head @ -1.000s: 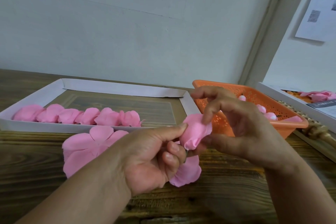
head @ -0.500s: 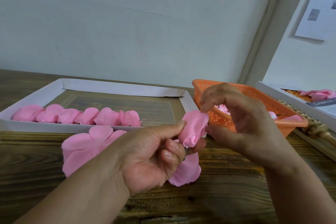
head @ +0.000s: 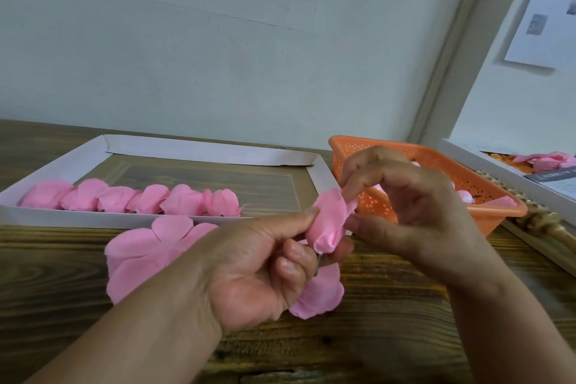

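My left hand grips a small pink fabric flower bud on a thin wire stem, thumb against its left side. My right hand pinches the upper edge of the bud's outer petal between fingertips and thumb. Flat pink petal pieces lie on the wooden table below my hands, partly hidden by my left wrist. A row of finished pink buds lies along the near side of a shallow white cardboard tray.
An orange perforated plastic basket with small pink-and-white pieces stands just behind my right hand. Another white box with pink and orange petals sits at far right, beside a braided rope. A pale wall rises close behind.
My right hand's fingers have come down from above the bud onto its upper petal edge and now pinch it. My left hand has kept its grip almost still.
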Available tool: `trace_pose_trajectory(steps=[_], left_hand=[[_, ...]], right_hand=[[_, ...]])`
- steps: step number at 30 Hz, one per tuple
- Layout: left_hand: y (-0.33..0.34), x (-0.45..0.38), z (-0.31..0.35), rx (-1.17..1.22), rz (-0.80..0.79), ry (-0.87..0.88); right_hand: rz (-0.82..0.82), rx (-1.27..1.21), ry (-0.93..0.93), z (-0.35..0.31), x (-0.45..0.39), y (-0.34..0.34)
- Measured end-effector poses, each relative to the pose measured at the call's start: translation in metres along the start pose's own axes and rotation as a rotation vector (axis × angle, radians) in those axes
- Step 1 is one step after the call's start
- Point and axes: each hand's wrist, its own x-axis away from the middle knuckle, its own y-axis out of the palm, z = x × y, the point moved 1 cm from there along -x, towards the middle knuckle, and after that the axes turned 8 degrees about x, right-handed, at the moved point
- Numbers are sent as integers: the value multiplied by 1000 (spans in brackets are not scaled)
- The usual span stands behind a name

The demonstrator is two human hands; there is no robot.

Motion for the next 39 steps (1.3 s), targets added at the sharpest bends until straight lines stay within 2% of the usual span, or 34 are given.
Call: trace_pose_trajectory(steps=[12,18,24,31,39], left_hand=[[0,1,0,32,16,-15],[-2,2,3,145,-11,-77],[-1,2,3,182,-22,-142],[1,4,2,87,-38,-117],[3,4,-1,-81,46,33]], right_hand=[[-112,-61,26,-4,2,-3],[-43,64,-79,-9,3,-4],[-77,127,-179,-13,1,-8],[-105,44,-112,-11,3,-7],[-145,153,-74,-9,3,-5]])
